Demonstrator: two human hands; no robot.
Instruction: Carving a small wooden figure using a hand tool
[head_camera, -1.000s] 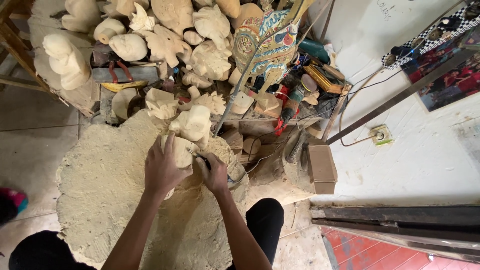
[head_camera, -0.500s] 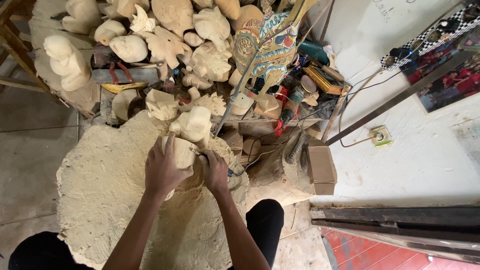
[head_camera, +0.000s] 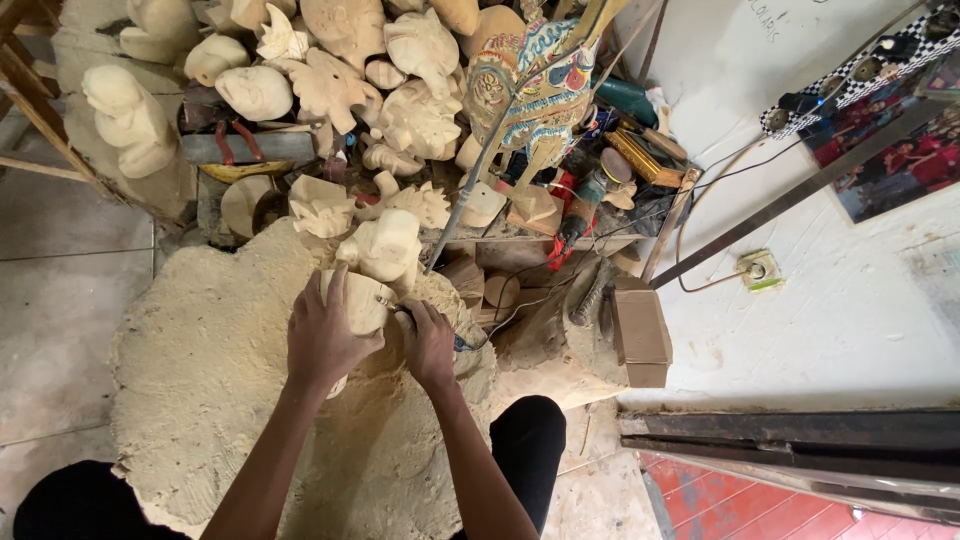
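Carving (head_camera: 362, 300) of pale raw wood sits upright on the big sawdust-covered mound (head_camera: 200, 370) between your knees, and this looks like the shaping step, with the surface being worked by hand. Your left hand (head_camera: 322, 335) wraps over the near side of it, fingers pressed together around the wood to steady it. Just to the right, your right hand (head_camera: 428, 342) is closed around a small tool (head_camera: 462, 344) with a dark handle, its tip hidden against the carving, so you cannot tell exactly where it bites. The next cut probably calls for a firm hold from the left and a short, controlled push from the right, kept away from your fingers. Beyond, unfinished wooden figures (head_camera: 420, 110) pile up, with a painted figure (head_camera: 530, 80) and a cardboard box (head_camera: 640, 335) further right.
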